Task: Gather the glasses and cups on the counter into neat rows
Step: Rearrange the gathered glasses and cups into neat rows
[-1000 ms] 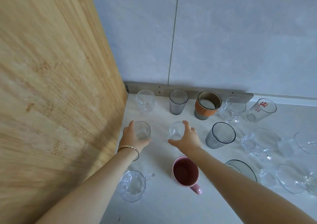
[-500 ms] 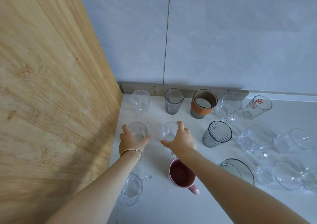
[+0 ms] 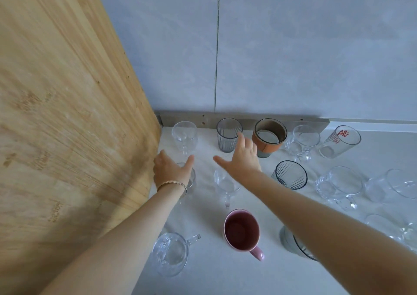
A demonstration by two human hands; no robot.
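Observation:
Glasses and cups stand on a pale counter (image 3: 209, 272). The back row by the wall has a clear stemmed glass (image 3: 184, 134), a grey ribbed tumbler (image 3: 226, 143), an orange-sleeved cup (image 3: 269, 136), a clear mug (image 3: 304, 141) and a red-printed glass (image 3: 340, 141). My left hand (image 3: 171, 170) hovers with fingers spread over a small clear glass (image 3: 191, 178), which it partly hides. My right hand (image 3: 242, 159) is spread open, fingertips near the grey tumbler, above a clear handled glass (image 3: 225, 185) that stands free. A pink mug (image 3: 241, 231) and a clear mug (image 3: 170, 254) stand nearer me.
A tall wooden panel (image 3: 67, 114) walls off the left side, and a tiled wall (image 3: 293, 57) closes the back. A dark-rimmed ribbed glass (image 3: 291, 175) and several clear mugs (image 3: 338, 186) stand at the right. A grey glass (image 3: 291, 240) is partly hidden under my right forearm.
Both hands have let go of the two small glasses they held. The right hand has reached forward toward the grey tumbler; the left has opened over its glass.

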